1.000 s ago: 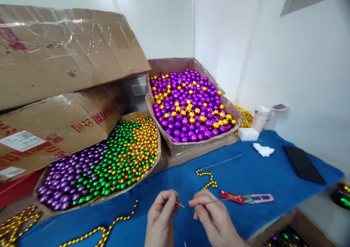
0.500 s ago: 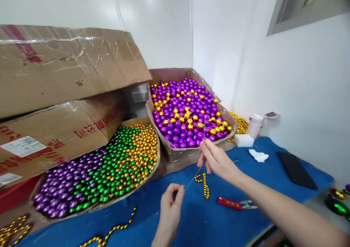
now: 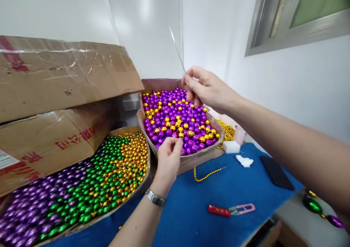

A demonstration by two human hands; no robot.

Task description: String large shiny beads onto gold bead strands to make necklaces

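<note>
Head view: pinching a thin needle [image 3: 177,50] between thumb and fingers of the right hand [image 3: 199,87], pointing it up and leftward before a white wall [image 3: 147,32]. Holding the left hand [image 3: 170,154] lower, in front of a box [image 3: 161,83] of purple and gold beads, pressing thumb and forefinger together; being unable to tell of anything caught between them. Wearing a metal watch [image 3: 155,198] behind that hand. Facing a gold bead strand [image 3: 201,180] lying bent on blue cloth [image 3: 188,199], just in front of the box. Also facing pink-handled snips [image 3: 247,208] reaching to a red case [image 3: 218,210], nearer than the strand; and, farther right, a white block [image 3: 231,147], crumpled tissue [image 3: 244,161] and a flat black object [image 3: 277,173].
</note>
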